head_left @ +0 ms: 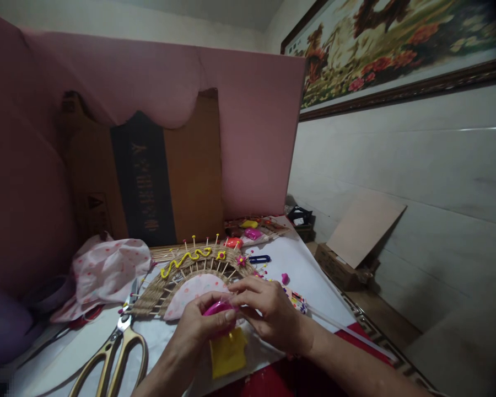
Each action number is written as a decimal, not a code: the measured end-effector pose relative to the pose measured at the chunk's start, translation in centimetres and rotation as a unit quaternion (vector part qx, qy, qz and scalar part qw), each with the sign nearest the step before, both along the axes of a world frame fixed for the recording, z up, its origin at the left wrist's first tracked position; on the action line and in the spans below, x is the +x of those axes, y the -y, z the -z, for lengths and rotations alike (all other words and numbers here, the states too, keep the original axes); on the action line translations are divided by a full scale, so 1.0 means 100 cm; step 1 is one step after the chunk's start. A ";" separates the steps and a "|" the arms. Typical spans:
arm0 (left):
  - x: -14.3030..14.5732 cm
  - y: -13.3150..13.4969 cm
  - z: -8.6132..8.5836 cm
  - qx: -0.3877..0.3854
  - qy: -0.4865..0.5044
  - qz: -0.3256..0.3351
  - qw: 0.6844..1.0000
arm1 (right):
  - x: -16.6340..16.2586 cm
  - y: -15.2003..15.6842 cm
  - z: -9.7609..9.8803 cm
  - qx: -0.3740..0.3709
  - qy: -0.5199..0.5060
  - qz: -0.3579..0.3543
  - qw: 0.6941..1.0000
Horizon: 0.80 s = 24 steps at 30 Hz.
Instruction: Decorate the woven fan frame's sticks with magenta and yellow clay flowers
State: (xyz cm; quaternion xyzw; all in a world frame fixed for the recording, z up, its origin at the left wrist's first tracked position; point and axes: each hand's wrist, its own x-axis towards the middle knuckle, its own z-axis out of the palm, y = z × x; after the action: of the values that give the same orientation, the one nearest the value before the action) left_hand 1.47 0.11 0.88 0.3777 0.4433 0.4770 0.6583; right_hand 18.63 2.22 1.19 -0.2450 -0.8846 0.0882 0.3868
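My left hand [192, 328] is closed around a bright pink lump, which looks like modelling clay [221, 309] in clear plastic wrap. The fingers of my right hand [270, 309] pinch at the top of that wrap. Just below lies a flat yellow packet [228, 355]. Behind my hands stands a woven, half-round fan-like piece [149, 298] with thin sticks. A dotted pale pink cloth half-circle [194, 290] forms its centre. On its band sit a wavy yellow strip [184, 261] and small flowers [241, 260]. Beads tip the sticks along its outer edge.
Large gold-handled scissors [124, 336] lie at the left, near a crumpled dotted cloth [107, 264]. To the right are a small pink piece [285, 278] and a dark blue tool [259, 258]. A cardboard sheet [192, 165] leans against the pink panel [256, 138] behind.
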 end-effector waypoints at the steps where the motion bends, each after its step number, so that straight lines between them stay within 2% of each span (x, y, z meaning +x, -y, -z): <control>1: -0.001 0.000 0.000 -0.002 0.002 -0.004 1.000 | 0.000 0.001 0.000 0.002 0.002 -0.001 1.000; 4: -0.003 0.000 -0.001 -0.002 -0.003 -0.011 1.000 | -0.002 0.003 -0.002 0.003 -0.005 -0.012 1.000; 10: -0.007 -0.002 -0.008 0.039 -0.054 -0.028 0.997 | -0.004 0.000 -0.006 -0.063 -0.075 -0.051 0.994; 16: -0.005 -0.004 -0.002 0.063 -0.078 -0.041 0.994 | -0.007 0.008 -0.001 0.019 0.017 -0.007 1.000; 19: -0.004 -0.003 -0.002 0.069 -0.089 -0.049 0.992 | -0.010 0.010 0.003 0.017 0.006 -0.015 1.000; 20: -0.004 -0.002 -0.003 0.064 -0.088 -0.047 0.993 | -0.011 0.010 0.004 -0.007 -0.021 -0.014 1.000; 22: -0.005 -0.001 -0.008 0.044 -0.071 -0.035 0.996 | -0.009 0.005 0.002 -0.102 -0.119 0.013 0.987; 24: -0.007 0.000 -0.012 0.024 -0.056 -0.027 0.998 | -0.004 -0.003 -0.003 -0.230 -0.253 0.070 0.937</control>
State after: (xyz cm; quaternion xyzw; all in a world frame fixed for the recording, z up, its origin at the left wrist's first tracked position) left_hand 0.81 0.07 2.10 0.4072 0.4781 0.4830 0.6102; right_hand 18.20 2.48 1.48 -0.3582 -0.6938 0.3210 0.5360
